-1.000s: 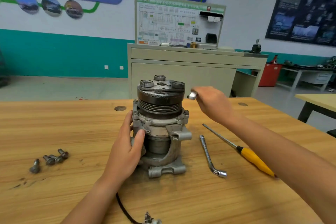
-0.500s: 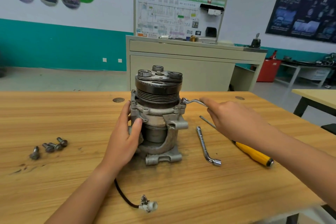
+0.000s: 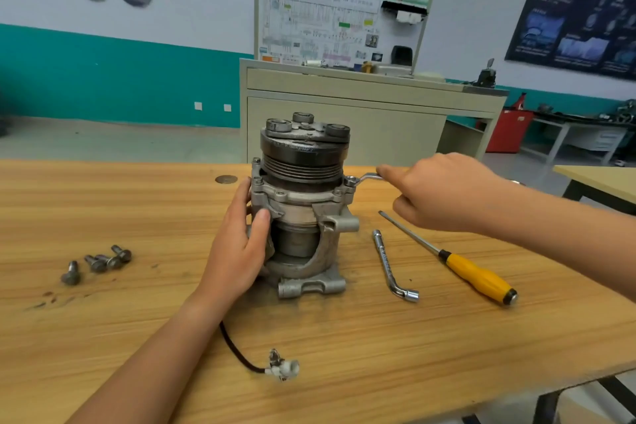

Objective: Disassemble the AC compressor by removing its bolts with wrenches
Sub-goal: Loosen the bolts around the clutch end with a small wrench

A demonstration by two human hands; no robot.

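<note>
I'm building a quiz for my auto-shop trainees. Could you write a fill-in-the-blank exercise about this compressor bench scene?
1. The left hand grips the compressor, which stands ____ on the table.
2. The right hand holds a wrench that meets the compressor on its ____ side.
3. The loose bolts lie on the table to the compressor's ____.
4. The screwdriver has a ____ handle.
Missing words: upright, right, left, yellow.
</note>
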